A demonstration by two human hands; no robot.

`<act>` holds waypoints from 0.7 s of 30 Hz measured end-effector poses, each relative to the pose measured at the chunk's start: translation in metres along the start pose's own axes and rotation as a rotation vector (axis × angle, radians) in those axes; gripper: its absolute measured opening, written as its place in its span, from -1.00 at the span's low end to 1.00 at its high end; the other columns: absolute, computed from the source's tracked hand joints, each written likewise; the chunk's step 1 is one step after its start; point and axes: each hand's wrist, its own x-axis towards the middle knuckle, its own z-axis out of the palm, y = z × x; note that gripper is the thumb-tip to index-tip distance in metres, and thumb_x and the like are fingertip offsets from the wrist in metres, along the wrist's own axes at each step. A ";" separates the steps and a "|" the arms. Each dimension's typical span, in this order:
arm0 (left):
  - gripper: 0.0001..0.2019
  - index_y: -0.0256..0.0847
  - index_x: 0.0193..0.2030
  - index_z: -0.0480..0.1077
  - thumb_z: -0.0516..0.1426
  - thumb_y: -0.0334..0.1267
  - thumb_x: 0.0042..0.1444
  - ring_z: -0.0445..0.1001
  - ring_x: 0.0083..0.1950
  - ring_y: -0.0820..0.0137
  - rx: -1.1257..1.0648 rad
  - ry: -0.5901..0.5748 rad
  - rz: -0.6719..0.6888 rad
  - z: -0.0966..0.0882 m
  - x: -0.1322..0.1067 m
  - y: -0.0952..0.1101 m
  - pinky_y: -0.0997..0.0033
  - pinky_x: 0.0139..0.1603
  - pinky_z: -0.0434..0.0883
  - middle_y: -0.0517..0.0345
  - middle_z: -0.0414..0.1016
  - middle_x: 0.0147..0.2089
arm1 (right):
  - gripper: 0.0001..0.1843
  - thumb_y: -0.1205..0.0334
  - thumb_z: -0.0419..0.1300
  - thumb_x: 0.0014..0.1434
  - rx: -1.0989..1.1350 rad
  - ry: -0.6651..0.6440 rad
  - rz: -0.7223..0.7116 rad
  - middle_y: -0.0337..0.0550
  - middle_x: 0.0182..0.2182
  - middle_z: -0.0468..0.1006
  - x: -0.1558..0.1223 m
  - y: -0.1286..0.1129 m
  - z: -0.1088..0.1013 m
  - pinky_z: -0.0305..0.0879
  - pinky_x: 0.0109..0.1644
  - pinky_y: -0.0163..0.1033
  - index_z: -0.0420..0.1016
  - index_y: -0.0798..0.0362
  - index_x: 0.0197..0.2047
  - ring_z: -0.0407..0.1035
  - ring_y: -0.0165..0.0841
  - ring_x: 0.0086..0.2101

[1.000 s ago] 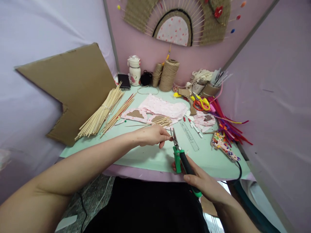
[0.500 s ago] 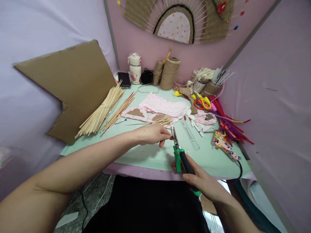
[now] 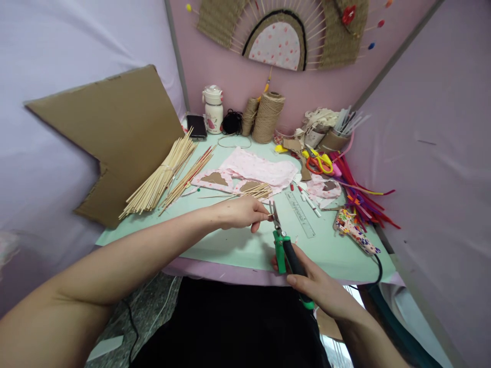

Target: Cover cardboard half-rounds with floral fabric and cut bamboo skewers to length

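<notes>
Over the front middle of the table, my left hand (image 3: 245,210) pinches a thin wooden stick (image 3: 270,216), most of it hidden by my fingers. The stick's end lies at the parted blades of pruning shears (image 3: 280,230) with green and black handles. Those handles are wrapped by my right hand (image 3: 316,282), near the table's front edge. Just beyond my left hand, several loose sticks (image 3: 259,191) rest on pink dotted fabric pieces (image 3: 261,168). A clear ruler (image 3: 299,213) lies to the right of the blades.
A large stick bundle (image 3: 159,176) leans near cardboard (image 3: 123,133) at left. Twine spools (image 3: 268,117) and a bottle (image 3: 213,110) stand at the back. Scissors (image 3: 320,162), pipe cleaners (image 3: 364,199) and a patterned glue gun (image 3: 355,232) with a black cord lie at right.
</notes>
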 end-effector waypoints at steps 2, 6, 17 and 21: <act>-0.64 -0.21 -0.57 0.32 -0.03 -0.05 0.13 0.06 -0.64 0.51 0.003 -0.006 0.004 0.000 0.000 -0.001 0.45 -0.60 0.04 0.25 0.13 -0.65 | -0.22 -0.02 0.19 0.11 -0.008 0.003 0.003 -0.05 0.25 0.23 0.000 0.000 0.000 -0.08 0.33 0.01 0.02 0.01 0.32 0.00 -0.08 0.27; -0.64 -0.20 -0.56 0.31 -0.04 -0.05 0.13 0.07 -0.63 0.51 0.000 -0.013 0.001 0.000 0.000 -0.001 0.47 -0.59 0.06 0.25 0.14 -0.64 | -0.24 0.03 0.18 0.12 -0.011 0.005 0.005 -0.06 0.24 0.24 0.001 0.000 0.000 -0.02 0.30 -0.02 0.02 0.01 0.33 0.07 -0.09 0.23; -0.63 -0.21 -0.58 0.32 -0.02 -0.03 0.12 0.07 -0.63 0.51 0.007 0.000 -0.012 0.001 -0.002 0.003 0.47 -0.59 0.05 0.25 0.14 -0.65 | -0.19 0.15 0.19 0.06 0.036 -0.031 0.044 -0.11 0.09 0.37 -0.001 -0.002 -0.003 0.06 0.23 -0.03 -0.03 -0.05 0.34 0.19 -0.13 0.12; -0.65 -0.21 -0.57 0.32 -0.02 -0.06 0.12 0.07 -0.63 0.52 -0.010 0.005 -0.001 0.000 -0.003 0.005 0.46 -0.59 0.04 0.25 0.18 -0.64 | -0.19 0.13 0.19 0.04 0.047 -0.019 0.042 -0.11 0.06 0.39 0.000 -0.004 -0.001 0.08 0.21 -0.03 -0.02 -0.03 0.33 0.20 -0.13 0.11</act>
